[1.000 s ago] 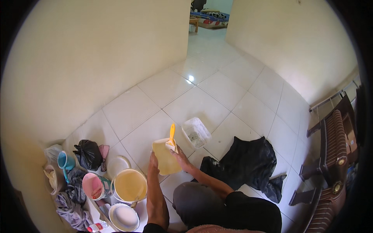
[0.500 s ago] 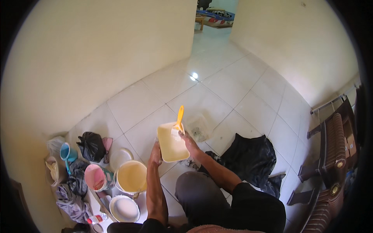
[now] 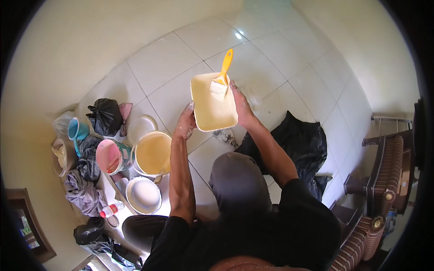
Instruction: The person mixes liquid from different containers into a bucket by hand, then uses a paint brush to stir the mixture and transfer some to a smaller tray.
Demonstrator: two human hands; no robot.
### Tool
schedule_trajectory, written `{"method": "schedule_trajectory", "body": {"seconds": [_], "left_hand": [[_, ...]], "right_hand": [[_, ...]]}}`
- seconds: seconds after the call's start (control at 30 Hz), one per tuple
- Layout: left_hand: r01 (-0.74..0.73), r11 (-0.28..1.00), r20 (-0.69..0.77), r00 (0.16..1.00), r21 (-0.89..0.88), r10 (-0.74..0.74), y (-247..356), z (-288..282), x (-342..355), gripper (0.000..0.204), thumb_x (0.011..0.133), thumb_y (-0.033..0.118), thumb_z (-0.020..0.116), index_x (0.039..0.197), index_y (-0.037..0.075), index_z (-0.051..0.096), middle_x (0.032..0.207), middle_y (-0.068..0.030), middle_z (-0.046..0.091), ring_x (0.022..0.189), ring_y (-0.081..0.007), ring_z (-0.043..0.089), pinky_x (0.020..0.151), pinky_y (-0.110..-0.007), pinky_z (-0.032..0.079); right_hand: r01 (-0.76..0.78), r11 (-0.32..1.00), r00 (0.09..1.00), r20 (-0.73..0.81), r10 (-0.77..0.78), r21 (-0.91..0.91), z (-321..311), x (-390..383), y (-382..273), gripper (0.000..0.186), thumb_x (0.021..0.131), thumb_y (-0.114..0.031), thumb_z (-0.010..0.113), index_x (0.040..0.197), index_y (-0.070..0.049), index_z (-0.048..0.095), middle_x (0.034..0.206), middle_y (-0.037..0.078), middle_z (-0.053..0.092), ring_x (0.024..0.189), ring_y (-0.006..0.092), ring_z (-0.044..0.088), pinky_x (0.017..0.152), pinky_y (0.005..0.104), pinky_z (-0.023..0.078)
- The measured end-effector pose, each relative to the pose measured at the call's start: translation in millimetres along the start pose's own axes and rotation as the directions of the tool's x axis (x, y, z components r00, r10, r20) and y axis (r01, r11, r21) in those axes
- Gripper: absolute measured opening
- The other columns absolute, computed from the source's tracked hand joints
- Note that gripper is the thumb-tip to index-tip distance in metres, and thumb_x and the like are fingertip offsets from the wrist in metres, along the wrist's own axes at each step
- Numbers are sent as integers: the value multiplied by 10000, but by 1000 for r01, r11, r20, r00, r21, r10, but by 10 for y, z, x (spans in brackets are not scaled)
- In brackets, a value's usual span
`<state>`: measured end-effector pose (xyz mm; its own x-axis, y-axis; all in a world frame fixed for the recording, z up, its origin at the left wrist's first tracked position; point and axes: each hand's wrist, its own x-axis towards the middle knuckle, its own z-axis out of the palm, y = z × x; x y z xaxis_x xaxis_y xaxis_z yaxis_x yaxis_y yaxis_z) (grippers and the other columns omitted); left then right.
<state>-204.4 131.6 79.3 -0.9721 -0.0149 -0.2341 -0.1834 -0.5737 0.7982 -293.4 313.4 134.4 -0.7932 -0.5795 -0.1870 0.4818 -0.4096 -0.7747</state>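
Note:
A cream rectangular paint tray point(image 3: 212, 110) is held up in front of me, above the tiled floor. My left hand point(image 3: 185, 121) supports its left side near the lower corner, fingers partly hidden behind it. On the opposite side, my right hand point(image 3: 241, 106) grips the edge, its thumb up by the rim. A paintbrush point(image 3: 223, 74) with a yellow handle leans inside the tray, bristles down and handle sticking out past the far rim. Pale paint smears show on my fingers.
To the left stand a bucket of cream paint point(image 3: 153, 153), a pink-lined bucket point(image 3: 108, 156), a white basin point(image 3: 143, 195) and a blue dipper point(image 3: 78, 129). Black bags point(image 3: 105, 117) lie near the wall. Black cloth point(image 3: 298, 144) lies right, before a striped wooden sofa point(image 3: 384, 167).
My view has tilted downward. The tray appears higher in the picture, and my right hand now holds its side edge, apart from the brush, which rests in the tray.

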Motion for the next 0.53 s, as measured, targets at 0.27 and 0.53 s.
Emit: {"method": "schedule_trajectory", "body": {"seconds": [0.27, 0.53], "left_hand": [[-92, 994, -263, 959, 53, 103, 61, -67, 34, 467, 931, 446, 515, 1063, 8, 608, 810, -30, 625, 630, -89, 554, 538, -227, 420], [-270, 961, -297, 924, -63, 240, 431, -35, -228, 639, 950, 473, 485, 1323, -43, 428, 1251, -154, 554, 1126, -231, 564, 942, -336, 476]], "right_hand": [[-77, 994, 996, 40, 81, -83, 336, -3, -283, 661, 963, -555, 364, 1373, -39, 408, 1308, 115, 525, 1160, 206, 522, 1010, 348, 393], [-90, 981, 995, 14, 94, -171, 327, 201, -246, 1091, 829, -719, 444, 1489, 16, -18, 1550, 210, 126, 1314, 309, 354, 1029, 397, 355]]}}
